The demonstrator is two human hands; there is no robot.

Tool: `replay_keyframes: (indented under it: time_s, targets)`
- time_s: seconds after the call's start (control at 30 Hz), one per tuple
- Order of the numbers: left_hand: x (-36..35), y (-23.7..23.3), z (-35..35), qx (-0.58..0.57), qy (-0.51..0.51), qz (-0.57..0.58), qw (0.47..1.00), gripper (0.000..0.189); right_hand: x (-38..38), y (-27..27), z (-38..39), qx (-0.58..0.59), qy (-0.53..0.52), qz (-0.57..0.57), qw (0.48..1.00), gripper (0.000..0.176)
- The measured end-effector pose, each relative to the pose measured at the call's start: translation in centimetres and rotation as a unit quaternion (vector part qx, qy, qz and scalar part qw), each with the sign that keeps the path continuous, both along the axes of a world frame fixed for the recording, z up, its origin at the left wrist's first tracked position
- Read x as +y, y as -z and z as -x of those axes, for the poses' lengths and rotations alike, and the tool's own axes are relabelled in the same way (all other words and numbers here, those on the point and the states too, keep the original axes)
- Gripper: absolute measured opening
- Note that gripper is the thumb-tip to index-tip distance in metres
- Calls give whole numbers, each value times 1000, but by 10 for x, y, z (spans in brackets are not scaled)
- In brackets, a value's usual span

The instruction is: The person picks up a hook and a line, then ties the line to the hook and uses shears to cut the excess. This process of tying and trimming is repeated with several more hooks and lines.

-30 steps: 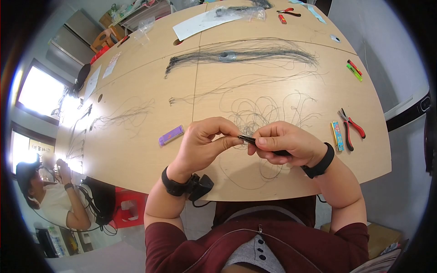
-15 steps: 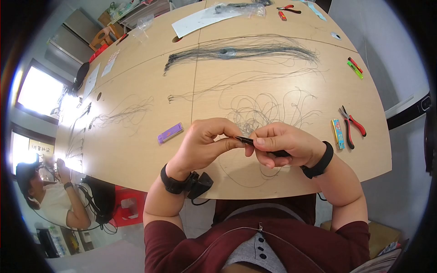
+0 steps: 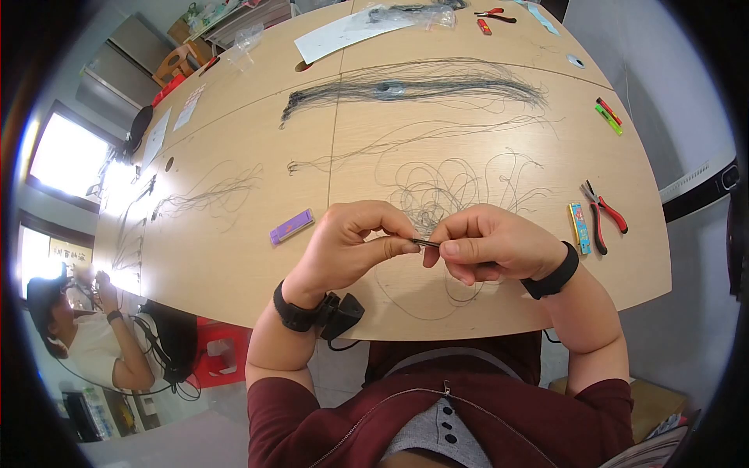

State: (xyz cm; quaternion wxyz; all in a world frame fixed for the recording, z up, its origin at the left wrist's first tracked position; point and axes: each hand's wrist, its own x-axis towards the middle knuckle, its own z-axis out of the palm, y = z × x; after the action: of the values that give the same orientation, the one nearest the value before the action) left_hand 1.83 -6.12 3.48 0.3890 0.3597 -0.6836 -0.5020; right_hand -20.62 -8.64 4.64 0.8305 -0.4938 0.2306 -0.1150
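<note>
My left hand (image 3: 343, 243) and right hand (image 3: 499, 248) pinch a thin dark piece (image 3: 426, 243); gathered threads (image 3: 321, 94) lie upper centre, loose threads (image 3: 425, 212) mid-frame.

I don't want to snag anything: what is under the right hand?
Loops of thin line show on the table beyond the right hand and on its near side. The hand covers whatever lies directly beneath it.

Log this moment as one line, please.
left hand: pinching thin dark piece; right hand: pinching its other end; tangled lines: on table, beyond hands; nearer pliers: unheld; purple box: left of hands
</note>
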Motion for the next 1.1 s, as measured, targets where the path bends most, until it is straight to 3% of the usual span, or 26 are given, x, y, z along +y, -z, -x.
replay_keyframes:
  time_s: [0.33,0.63,1.1]
  targets:
    - [-1,0,-2,-12,8,33,999,11,0,3,-1,4,2,18,1000,28]
    - [1,4,2,92,-5,-1,996,18,0,1,0,-2,3,7,1000,29]
    - [0,2,0,65,5,25,998,13,0,4,-2,-10,6,-3,1000,29]
